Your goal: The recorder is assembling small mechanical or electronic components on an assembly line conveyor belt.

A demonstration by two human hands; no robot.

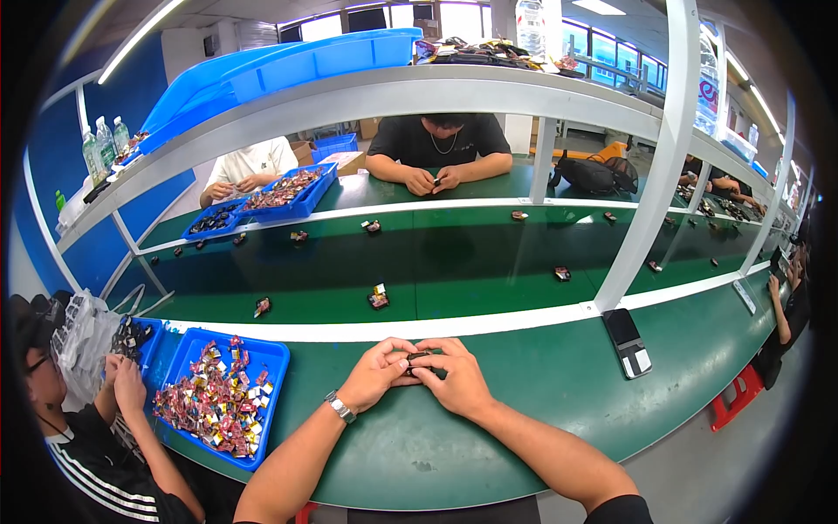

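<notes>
My left hand [379,374] and my right hand [453,377] meet over the green table [515,367], near its white inner rail. Between their fingers is a small black part [417,360], mostly covered, so its exact kind does not show. Both hands are closed on it, thumbs and fingertips pressed together. Left of my forearm stands a blue tray [281,371] heaped with small red, yellow and white electronic pieces [218,397]. Beyond the rail, several small dark assemblies with red and white bits, such as one [378,297] straight ahead, lie on a green conveyor belt [471,271].
A phone-like black and white device [628,343] lies right of my hands. A white post [650,175] and overhead shelf [375,100] frame the line. Co-workers sit at left [96,463] and across [439,153]. More blue trays [327,179] stand opposite; a red stool [738,397] is at right.
</notes>
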